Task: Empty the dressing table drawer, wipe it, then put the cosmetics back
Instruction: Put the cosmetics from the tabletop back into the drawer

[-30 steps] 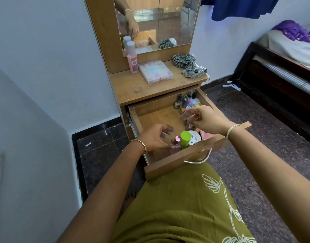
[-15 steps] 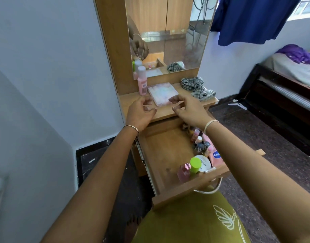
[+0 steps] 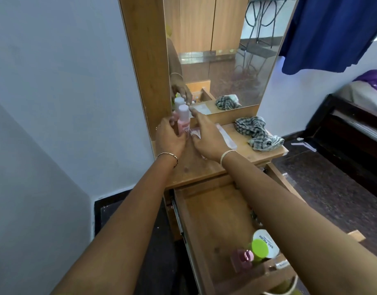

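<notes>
Head view, looking down at the dressing table:

- Left hand (image 3: 170,139) is reaching to the back left corner of the tabletop (image 3: 196,167); fingers are curling round the lower body of a pink bottle with a pale cap (image 3: 183,122), which is standing upright just before the mirror (image 3: 226,60)
- Right hand (image 3: 206,138) is lying flat beside it, fingers straight and spread, gripping nothing; the palm is covering most of a clear plastic box (image 3: 227,137) and the forefinger is pointing at the mirror's base
- Checked cloth (image 3: 259,131) is lying crumpled at the right end of the tabletop, well apart from both hands
- Drawer (image 3: 184,211) is hanging pulled out below, its floor mostly bare wood
- Clustering at its front right corner: a white round tub marked NAIL POLISH (image 3: 266,241), a green-capped container (image 3: 259,249) and a small pink bottle (image 3: 243,258); the right forearm is hiding whatever is sitting further along the right wall
</notes>
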Demonstrator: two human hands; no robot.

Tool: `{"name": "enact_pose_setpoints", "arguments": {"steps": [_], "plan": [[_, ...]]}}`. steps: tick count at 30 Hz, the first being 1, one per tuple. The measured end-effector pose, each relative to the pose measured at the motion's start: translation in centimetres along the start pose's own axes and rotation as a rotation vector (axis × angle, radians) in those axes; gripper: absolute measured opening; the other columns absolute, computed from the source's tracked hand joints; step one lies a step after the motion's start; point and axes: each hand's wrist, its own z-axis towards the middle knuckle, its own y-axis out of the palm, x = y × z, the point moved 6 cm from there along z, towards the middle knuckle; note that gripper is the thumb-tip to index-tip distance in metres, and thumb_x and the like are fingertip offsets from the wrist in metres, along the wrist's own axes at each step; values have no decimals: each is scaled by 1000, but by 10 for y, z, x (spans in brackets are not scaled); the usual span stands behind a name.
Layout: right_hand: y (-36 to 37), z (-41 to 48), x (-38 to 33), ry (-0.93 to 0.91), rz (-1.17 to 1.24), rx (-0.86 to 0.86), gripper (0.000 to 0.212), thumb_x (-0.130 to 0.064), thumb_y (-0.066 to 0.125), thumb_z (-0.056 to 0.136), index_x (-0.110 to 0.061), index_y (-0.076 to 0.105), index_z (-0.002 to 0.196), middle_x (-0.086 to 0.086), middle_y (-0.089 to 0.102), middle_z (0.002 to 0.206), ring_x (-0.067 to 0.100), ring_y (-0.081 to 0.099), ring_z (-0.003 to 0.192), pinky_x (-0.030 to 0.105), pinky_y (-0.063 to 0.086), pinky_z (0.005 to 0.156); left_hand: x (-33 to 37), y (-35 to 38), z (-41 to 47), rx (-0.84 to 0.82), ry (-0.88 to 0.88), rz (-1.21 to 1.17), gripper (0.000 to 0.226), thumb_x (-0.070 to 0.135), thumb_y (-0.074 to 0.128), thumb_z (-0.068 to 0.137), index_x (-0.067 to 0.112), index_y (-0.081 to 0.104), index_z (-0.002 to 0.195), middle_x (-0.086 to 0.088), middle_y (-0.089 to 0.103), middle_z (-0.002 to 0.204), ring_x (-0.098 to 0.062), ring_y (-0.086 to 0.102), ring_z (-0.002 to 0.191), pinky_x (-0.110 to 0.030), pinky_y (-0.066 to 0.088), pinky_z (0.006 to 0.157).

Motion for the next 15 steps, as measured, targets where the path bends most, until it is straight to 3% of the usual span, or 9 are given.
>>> {"name": "enact_pose_setpoints", "arguments": {"steps": [3, 7, 10, 15], "plan": [[7, 10, -1, -5, 38, 31, 74, 4, 52, 84, -16, 25, 150, 15, 43, 139, 26, 46, 125, 32, 37, 106, -4, 2, 5, 16, 5, 18, 38, 26, 74, 78, 12, 58, 109, -3, 68, 103, -20, 64, 93, -33, 52, 82], [13, 16, -4, -22, 67, 55, 69, 2, 50, 85, -22, 33, 147, 13, 52, 131, 24, 52, 116, 38, 45, 99, -3, 2, 3, 17, 58, 69, 27, 26, 70, 82, 12, 63, 104, -4, 70, 96, -15, 61, 80, -26, 48, 74], [10, 13, -7, -41, 92, 93, 59, -1, 52, 85, -20, 41, 140, 8, 56, 129, 23, 53, 117, 40, 45, 99, 2, 0, -3, 23, 90, 40, 21, 25, 69, 83, 13, 65, 100, -3, 70, 90, -15, 60, 74, -30, 53, 73], [-7, -3, -17, -55, 157, 196, 44, -16, 62, 86, -19, 49, 128, -2, 63, 112, 15, 60, 103, 39, 53, 86, 13, -8, -23, 66, 171, -5, 15, 31, 65, 84, 18, 65, 91, -2, 69, 86, -19, 62, 78, -37, 55, 70]]}}
